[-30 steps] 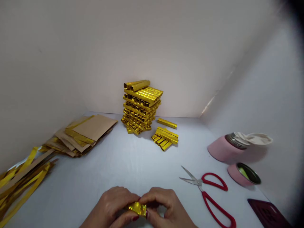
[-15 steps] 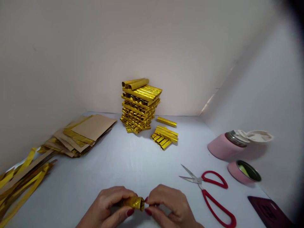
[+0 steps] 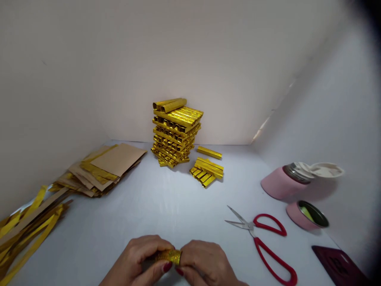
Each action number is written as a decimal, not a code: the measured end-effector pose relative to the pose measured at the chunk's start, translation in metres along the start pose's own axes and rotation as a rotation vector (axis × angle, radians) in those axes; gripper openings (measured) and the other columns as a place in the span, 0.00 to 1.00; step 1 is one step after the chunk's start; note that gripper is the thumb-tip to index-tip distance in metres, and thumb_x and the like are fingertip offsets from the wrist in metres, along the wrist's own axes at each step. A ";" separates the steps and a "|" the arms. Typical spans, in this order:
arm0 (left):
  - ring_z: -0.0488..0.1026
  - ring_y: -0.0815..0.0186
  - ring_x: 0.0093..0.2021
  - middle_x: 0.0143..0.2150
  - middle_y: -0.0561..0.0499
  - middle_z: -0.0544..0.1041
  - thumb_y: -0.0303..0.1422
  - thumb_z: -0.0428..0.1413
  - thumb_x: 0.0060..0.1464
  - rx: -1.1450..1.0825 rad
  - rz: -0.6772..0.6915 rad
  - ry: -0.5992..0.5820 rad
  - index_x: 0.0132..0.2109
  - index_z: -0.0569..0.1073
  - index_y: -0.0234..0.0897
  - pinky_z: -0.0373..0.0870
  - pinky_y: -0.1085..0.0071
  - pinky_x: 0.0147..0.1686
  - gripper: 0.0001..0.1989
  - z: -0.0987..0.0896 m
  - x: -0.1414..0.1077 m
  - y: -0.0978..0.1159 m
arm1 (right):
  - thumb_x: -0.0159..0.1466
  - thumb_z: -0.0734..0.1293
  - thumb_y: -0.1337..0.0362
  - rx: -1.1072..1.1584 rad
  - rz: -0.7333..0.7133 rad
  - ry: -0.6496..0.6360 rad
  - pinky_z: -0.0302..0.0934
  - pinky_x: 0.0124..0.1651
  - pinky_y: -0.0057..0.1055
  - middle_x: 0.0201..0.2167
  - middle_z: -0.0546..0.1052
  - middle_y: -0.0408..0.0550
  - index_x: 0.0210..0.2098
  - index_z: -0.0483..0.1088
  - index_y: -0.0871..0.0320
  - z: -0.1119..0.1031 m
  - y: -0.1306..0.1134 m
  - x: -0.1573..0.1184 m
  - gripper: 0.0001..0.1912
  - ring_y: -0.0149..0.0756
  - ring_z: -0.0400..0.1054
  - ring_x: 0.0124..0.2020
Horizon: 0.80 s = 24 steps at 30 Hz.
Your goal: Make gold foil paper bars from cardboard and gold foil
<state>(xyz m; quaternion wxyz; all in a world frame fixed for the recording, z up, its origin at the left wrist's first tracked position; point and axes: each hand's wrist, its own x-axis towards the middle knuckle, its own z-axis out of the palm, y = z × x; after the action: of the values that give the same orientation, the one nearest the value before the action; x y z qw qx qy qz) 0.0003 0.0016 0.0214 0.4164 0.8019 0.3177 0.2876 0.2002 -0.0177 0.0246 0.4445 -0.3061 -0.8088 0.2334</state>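
Between my left hand [image 3: 138, 258] and my right hand [image 3: 205, 264] lies a small rolled tube of gold holographic foil [image 3: 168, 257]. Both hands pinch it with their fingertips, and my right hand covers its right end. Far ahead stands a tall crisscrossed stack of gold foil tubes [image 3: 175, 133]. In front of that stack sit a small pile of flattened gold tubes [image 3: 206, 171] and a single loose tube [image 3: 209, 152]. None of these touches my hands.
Kraft-paper sheets with gold foil [image 3: 110, 165] lie at the far left, with loose gold strips [image 3: 26, 234] nearer. To the right are red-handled scissors [image 3: 262, 242], a pink flask [image 3: 281, 182], its pink cup [image 3: 306, 216] and a dark red flat object [image 3: 337, 266]. White walls surround the white surface [image 3: 149, 206].
My hands have moved closer together around the foil tube, and my right hand now hides its open end. The stack and the other objects are unmoved.
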 end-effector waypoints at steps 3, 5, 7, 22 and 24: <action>0.75 0.69 0.31 0.33 0.55 0.78 0.34 0.52 0.61 0.050 0.022 0.033 0.42 0.72 0.41 0.68 0.78 0.31 0.06 0.002 0.000 -0.002 | 0.68 0.59 0.63 0.028 0.062 0.025 0.61 0.27 0.22 0.22 0.76 0.49 0.31 0.73 0.62 0.003 -0.001 -0.003 0.15 0.30 0.68 0.23; 0.75 0.68 0.31 0.32 0.55 0.78 0.35 0.52 0.62 0.081 0.041 0.047 0.42 0.72 0.41 0.68 0.78 0.31 0.06 0.004 -0.001 -0.003 | 0.67 0.60 0.64 0.042 0.116 0.038 0.61 0.27 0.23 0.22 0.75 0.49 0.31 0.73 0.61 0.004 -0.001 -0.006 0.13 0.31 0.68 0.24; 0.75 0.69 0.30 0.32 0.55 0.77 0.36 0.52 0.63 0.107 0.057 0.057 0.42 0.72 0.41 0.69 0.78 0.30 0.06 0.006 -0.002 -0.006 | 0.66 0.61 0.66 0.073 0.182 0.040 0.61 0.28 0.24 0.24 0.74 0.49 0.31 0.73 0.60 0.005 -0.002 -0.008 0.11 0.31 0.68 0.25; 0.76 0.65 0.28 0.32 0.50 0.79 0.34 0.47 0.66 0.561 0.343 0.348 0.45 0.70 0.37 0.69 0.71 0.28 0.09 0.011 -0.002 0.000 | 0.60 0.67 0.51 0.697 0.622 0.136 0.60 0.24 0.23 0.32 0.68 0.45 0.31 0.77 0.55 0.031 0.010 -0.018 0.15 0.26 0.62 0.25; 0.76 0.65 0.28 0.32 0.50 0.79 0.35 0.46 0.67 0.562 0.348 0.346 0.44 0.70 0.37 0.69 0.71 0.27 0.10 0.011 -0.002 0.002 | 0.59 0.69 0.51 0.711 0.618 0.180 0.59 0.24 0.23 0.32 0.68 0.44 0.30 0.78 0.54 0.031 0.011 -0.018 0.13 0.26 0.62 0.25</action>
<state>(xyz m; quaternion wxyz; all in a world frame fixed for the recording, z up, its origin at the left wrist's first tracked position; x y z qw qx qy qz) 0.0075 -0.0059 0.0176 0.0652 0.8663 0.3090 0.3870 0.1842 -0.0260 -0.0088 0.4998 -0.3800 -0.5084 0.5893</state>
